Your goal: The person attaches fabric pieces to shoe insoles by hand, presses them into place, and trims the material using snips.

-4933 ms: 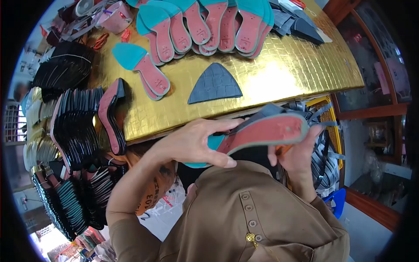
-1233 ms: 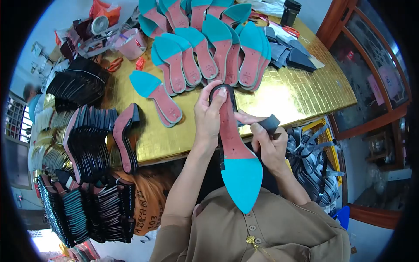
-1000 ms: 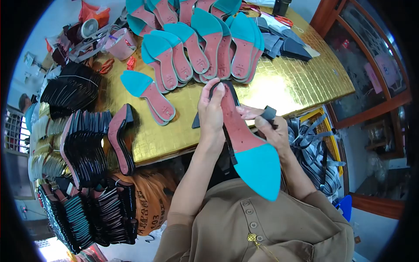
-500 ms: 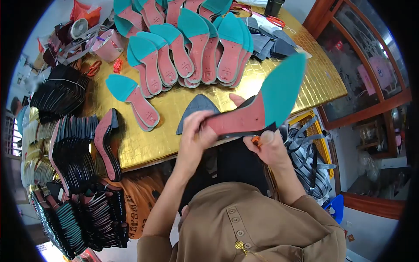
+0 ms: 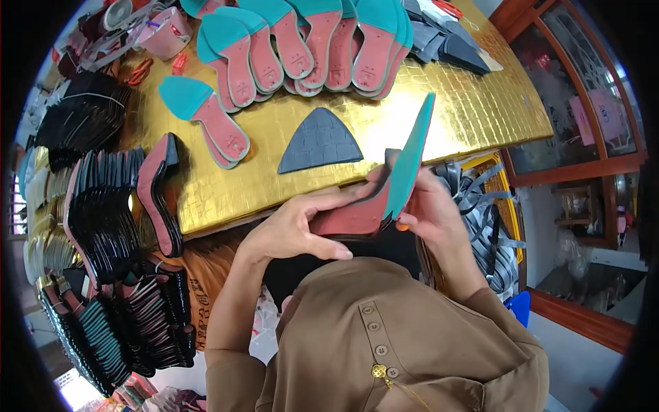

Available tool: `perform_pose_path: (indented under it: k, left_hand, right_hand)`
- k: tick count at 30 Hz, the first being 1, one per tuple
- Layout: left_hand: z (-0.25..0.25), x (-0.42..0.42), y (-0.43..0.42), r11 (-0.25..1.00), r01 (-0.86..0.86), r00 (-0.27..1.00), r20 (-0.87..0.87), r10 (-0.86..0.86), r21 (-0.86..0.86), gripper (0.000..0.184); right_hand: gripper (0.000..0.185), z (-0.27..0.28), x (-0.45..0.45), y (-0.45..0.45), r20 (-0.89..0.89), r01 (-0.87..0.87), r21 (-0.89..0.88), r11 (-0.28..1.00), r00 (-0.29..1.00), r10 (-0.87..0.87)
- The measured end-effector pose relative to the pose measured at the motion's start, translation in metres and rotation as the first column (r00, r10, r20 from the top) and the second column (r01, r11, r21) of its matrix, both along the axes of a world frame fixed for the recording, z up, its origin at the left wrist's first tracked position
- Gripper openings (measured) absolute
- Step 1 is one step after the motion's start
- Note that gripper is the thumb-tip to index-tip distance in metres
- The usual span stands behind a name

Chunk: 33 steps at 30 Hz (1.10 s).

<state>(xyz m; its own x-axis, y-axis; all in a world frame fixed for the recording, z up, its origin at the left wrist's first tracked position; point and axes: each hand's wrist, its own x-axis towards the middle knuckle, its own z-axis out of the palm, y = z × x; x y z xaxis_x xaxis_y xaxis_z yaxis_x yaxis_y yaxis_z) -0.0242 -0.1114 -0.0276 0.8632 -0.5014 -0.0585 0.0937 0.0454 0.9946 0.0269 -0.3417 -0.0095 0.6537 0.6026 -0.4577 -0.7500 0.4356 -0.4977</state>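
Between my hands, over the table's front edge, is a pink and teal insole [image 5: 357, 214] with a dark strip along its edge. Its teal toe part points up to the right. My left hand [image 5: 295, 223] is wrapped round the pink heel end, thumb below. My right hand [image 5: 432, 206] grips the insole near the bend between pink and teal; a small orange thing shows at its fingertips. A dark grey rounded triangular piece [image 5: 320, 141] lies flat on the gold table [image 5: 254, 185] just beyond the insole.
Several teal and pink insoles [image 5: 295, 51] fan out at the back, with a pair [image 5: 223, 134] nearer. Stacked black-edged insoles [image 5: 113, 213] stand at the left. Grey pieces [image 5: 453, 48] lie back right; grey straps [image 5: 487, 233] fill a yellow basket [image 5: 513, 199]. A pink container [image 5: 165, 38] stands back left.
The insole has turned from heel-up with its teal toe toward me to lying sideways, toe up right. My left hand has moved down to the table's edge. The grey triangular piece is now uncovered.
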Motion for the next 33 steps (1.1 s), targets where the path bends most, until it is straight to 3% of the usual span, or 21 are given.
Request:
perform_pose_path:
  k: [2,4,6,8,11,13,14,16,19,21,23,24,25,26,28,29,31,33]
  left_hand:
    - [-0.005,-0.004,0.006,0.996,-0.001,0.996,0.084,-0.006,0.085,0.065]
    - [-0.009,-0.007,0.004,0.984,-0.070,0.995,0.078,0.058,0.165,0.064]
    - [-0.010,-0.004,-0.003,0.963,-0.120,0.991,0.084,0.102,0.240,0.064]
    - [0.001,0.001,-0.017,0.937,-0.175,0.978,0.162,0.131,0.303,0.064]
    - [0.030,0.005,-0.036,0.818,-0.364,0.906,0.375,0.199,0.446,0.066]
    - [0.052,0.010,-0.034,0.841,-0.307,0.931,0.323,0.170,0.445,0.067]
    - [0.062,0.012,-0.032,0.863,-0.243,0.956,0.258,0.137,0.442,0.068]
    - [0.074,0.017,-0.031,0.900,-0.110,0.991,0.118,0.066,0.421,0.072]
    - [0.076,0.005,-0.031,0.928,-0.050,0.997,0.071,0.026,0.369,0.073]
    - [0.085,0.000,-0.024,0.845,0.179,0.954,0.122,-0.275,0.504,0.073]
    - [0.083,0.001,-0.021,0.858,0.115,0.981,0.078,-0.177,0.500,0.072]
    - [0.081,-0.001,-0.019,0.867,0.059,0.996,0.027,-0.083,0.495,0.072]
    - [0.079,-0.001,-0.018,0.870,0.003,1.000,-0.019,0.007,0.492,0.071]
    - [0.079,0.001,-0.017,0.871,-0.049,0.994,-0.058,0.089,0.489,0.070]
    - [0.079,0.007,-0.025,0.862,-0.057,0.997,-0.015,0.074,0.505,0.073]
    - [0.078,0.010,-0.032,0.855,-0.065,0.998,0.026,0.061,0.514,0.075]
    - [0.074,0.014,-0.044,0.844,-0.077,0.995,0.095,0.031,0.531,0.081]
    - [0.073,0.014,-0.051,0.835,-0.057,0.991,0.132,-0.018,0.547,0.082]
  right_hand:
    - [0.058,0.003,-0.002,0.006,-0.014,-0.028,0.027,0.999,1.000,0.028]
    - [0.059,0.004,-0.014,0.009,0.270,-0.029,-0.186,0.982,0.960,0.080]
    - [0.060,0.006,-0.024,0.010,0.522,0.057,-0.380,0.923,0.837,0.163]
    - [0.062,0.002,-0.029,0.020,0.605,0.125,-0.351,0.928,0.786,0.122]
    - [0.066,-0.007,-0.033,0.036,0.799,0.290,-0.240,0.926,0.601,0.018]
    - [0.056,0.006,-0.021,0.028,0.644,0.238,-0.208,0.949,0.763,-0.050]
    - [0.056,0.007,-0.014,0.020,0.651,0.250,-0.205,0.946,0.757,-0.059]
    - [0.040,0.010,0.003,0.002,0.434,0.323,-0.160,0.933,0.872,-0.227]
    - [0.024,-0.026,0.027,-0.018,0.461,0.407,-0.311,0.859,0.855,-0.237]
    - [0.023,-0.043,0.057,-0.034,0.427,0.724,-0.342,0.598,0.687,-0.588]
    - [0.030,-0.041,0.064,-0.071,0.568,0.618,-0.412,0.669,0.749,-0.342]
    - [0.030,-0.033,0.058,-0.075,0.559,0.603,-0.411,0.684,0.759,-0.334]
    - [0.032,-0.018,0.048,-0.079,0.474,0.293,-0.586,0.755,0.880,0.025]
    - [0.034,-0.010,0.040,-0.082,0.332,-0.027,-0.721,0.692,0.864,0.380]
    - [0.045,-0.009,0.021,-0.068,0.194,-0.407,-0.624,0.667,0.746,0.637]
    - [0.053,-0.005,0.004,-0.051,0.278,-0.332,-0.492,0.805,0.816,0.507]
    - [0.047,-0.009,-0.005,-0.024,0.278,-0.037,-0.321,0.946,0.951,0.132]
    - [0.044,-0.013,0.006,-0.014,0.385,0.409,-0.229,0.883,0.872,-0.303]
